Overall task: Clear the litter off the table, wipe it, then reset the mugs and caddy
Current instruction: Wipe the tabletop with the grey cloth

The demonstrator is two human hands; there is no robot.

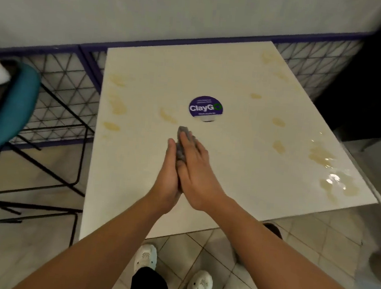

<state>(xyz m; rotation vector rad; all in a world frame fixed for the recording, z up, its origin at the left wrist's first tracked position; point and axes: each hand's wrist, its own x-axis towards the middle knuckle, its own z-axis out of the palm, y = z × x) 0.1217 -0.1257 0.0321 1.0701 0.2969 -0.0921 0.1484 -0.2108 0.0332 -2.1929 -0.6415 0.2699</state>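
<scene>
1. I see the grey cloth (183,143) pressed between my flat left hand (169,172) and right hand (196,168), centre frame, above the table (242,149).
2. Its long axis points up-frame toward the sticker (206,108) (spills lie left and right).

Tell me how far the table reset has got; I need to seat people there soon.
No litter shows on the table, so clearing looks done. Wiping is in hand: the left hand and right hand press a grey cloth between flat palms. Yellowish stains and a wet patch remain. No mugs or caddy are in view, so resetting is left.
</scene>
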